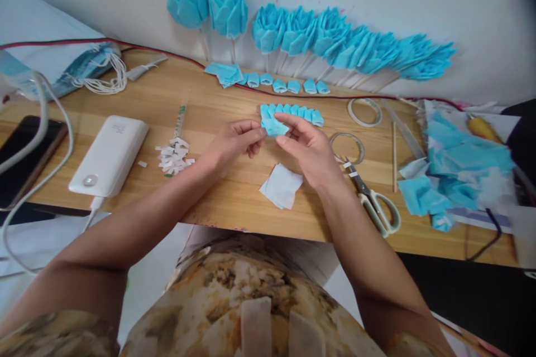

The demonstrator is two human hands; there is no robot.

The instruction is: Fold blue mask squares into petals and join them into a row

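A small blue fabric piece [274, 126] is held up between my two hands above the wooden table. My left hand [245, 138] pinches its left edge between thumb and forefinger, the other fingers curled. On the other side, my right hand [304, 148] grips the piece by its top and right edge. Just behind it lies a row of folded blue petals [299, 111], partly covered by the piece. Below my right hand rests a small stack of pale fabric squares [281, 186]. Scissors [374, 206] with white strips on the blades lie beside my right forearm.
Blue fabric flowers [268, 28] on sticks lean along the wall. Tape rolls [364, 112], a thin stick [394, 156] and blue scraps [469, 150] lie right. White paper strips [173, 156], a power bank [109, 153] and a phone [31, 156] are left. A red-black cable [163, 51] crosses behind.
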